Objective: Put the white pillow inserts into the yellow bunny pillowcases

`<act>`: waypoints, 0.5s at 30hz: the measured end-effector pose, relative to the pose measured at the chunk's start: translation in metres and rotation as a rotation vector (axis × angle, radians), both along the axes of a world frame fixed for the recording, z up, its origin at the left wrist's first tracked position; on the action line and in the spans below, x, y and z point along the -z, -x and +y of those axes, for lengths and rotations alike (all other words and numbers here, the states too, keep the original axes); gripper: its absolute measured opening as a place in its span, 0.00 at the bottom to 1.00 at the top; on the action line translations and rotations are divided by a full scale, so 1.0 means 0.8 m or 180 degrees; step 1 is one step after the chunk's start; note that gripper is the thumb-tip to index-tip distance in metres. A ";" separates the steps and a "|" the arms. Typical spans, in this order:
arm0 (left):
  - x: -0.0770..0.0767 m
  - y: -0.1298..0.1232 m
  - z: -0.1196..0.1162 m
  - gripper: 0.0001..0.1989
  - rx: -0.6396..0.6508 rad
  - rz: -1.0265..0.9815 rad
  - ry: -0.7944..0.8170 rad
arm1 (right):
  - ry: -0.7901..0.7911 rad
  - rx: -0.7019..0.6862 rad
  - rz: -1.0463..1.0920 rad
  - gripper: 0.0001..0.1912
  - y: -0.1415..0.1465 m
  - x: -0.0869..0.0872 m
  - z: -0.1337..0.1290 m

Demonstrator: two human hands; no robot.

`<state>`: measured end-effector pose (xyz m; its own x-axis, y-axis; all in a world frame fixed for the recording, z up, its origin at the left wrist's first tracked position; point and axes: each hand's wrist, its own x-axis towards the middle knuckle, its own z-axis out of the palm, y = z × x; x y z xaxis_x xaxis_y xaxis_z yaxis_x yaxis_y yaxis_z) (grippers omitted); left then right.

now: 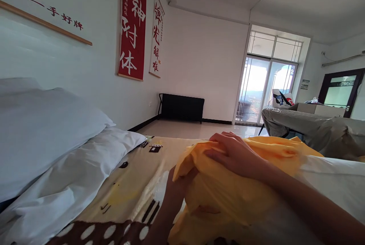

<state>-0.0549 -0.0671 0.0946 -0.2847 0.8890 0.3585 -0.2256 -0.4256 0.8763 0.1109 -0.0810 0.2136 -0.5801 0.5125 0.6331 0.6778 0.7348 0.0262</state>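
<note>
A yellow cloth (pixel 225 203) with a white part at its right lies bunched over a patterned bed sheet (pixel 128 184). My right hand (pixel 232 151) is on top of the raised fold, its fingers closed on the cloth. Beneath the same fold is my left hand (pixel 184 178), reaching in from below; the cloth covers its fingers, so their grip cannot be made out. The sheet is cream with dark figures and a brown dotted band near the front edge.
White pillows (pixel 51 123) are stacked at the left by the wall. A black folded item (pixel 182 108) stands on the floor against the far wall. At the right is a plastic-covered table (pixel 313 123) with bags and a box on it.
</note>
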 end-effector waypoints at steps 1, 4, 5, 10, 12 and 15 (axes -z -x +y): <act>0.001 0.002 0.002 0.23 -0.0046 0.0068 0.0062 | 0.0069 -0.0039 -0.0017 0.11 0.005 0.002 -0.004; 0.002 0.006 0.002 0.22 -0.0114 0.0075 0.0141 | 0.0137 -0.0123 -0.0012 0.11 0.017 0.010 -0.004; 0.001 0.007 0.000 0.22 -0.0079 0.0028 0.0113 | 0.0111 -0.0112 0.0012 0.12 0.020 0.013 -0.001; 0.000 0.016 -0.007 0.17 0.0321 0.0203 -0.0262 | -0.0024 0.0005 0.0077 0.14 0.019 0.020 0.018; 0.003 0.026 -0.006 0.12 0.0472 0.0392 -0.0417 | -0.0047 0.0021 0.0079 0.14 0.017 0.020 0.022; 0.011 0.042 0.006 0.10 0.0678 -0.0179 -0.0548 | -0.0085 -0.0028 0.0049 0.15 0.016 0.021 0.022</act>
<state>-0.0885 -0.0623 0.0854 -0.1216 0.8584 0.4984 -0.3721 -0.5049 0.7788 0.0978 -0.0633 0.1971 -0.5746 0.4903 0.6553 0.6718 0.7399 0.0355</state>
